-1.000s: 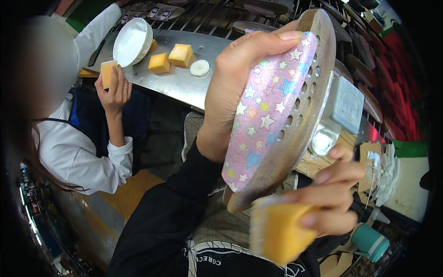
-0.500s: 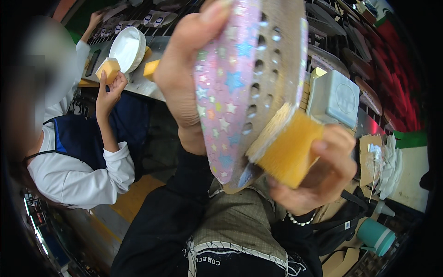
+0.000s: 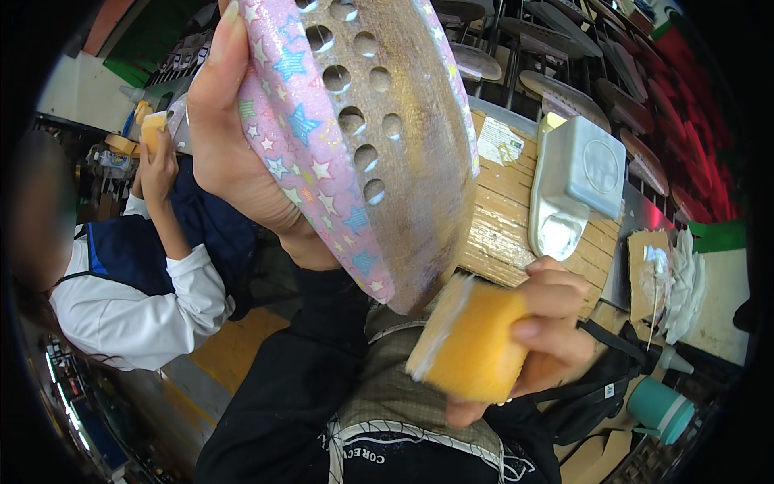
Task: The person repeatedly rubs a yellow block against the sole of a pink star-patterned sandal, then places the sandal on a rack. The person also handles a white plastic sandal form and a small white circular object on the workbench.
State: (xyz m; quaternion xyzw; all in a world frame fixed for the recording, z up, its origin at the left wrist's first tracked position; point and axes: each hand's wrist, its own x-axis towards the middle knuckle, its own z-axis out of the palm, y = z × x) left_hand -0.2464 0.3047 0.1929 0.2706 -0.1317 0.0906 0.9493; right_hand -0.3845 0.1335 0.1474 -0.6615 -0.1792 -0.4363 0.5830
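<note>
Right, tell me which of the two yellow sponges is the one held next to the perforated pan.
The big sponge in the right hand, just below the pan. The other, small sponge is in another person's hand, upper left.

I see a worn wooden tabletop [image 3: 516, 218] at two o'clock carrying a grey box-shaped device [image 3: 576, 177]. A yellow-marked floor [image 3: 230, 351] lies at seven o'clock, a pale wall [image 3: 68, 93] at ten, and round stools [image 3: 564, 93] at one.

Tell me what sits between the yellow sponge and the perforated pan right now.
Nothing: in the head view the yellow sponge, gripped in the right hand, meets the lower rim of the perforated pan, which the left hand holds up by its star-patterned side.
</note>
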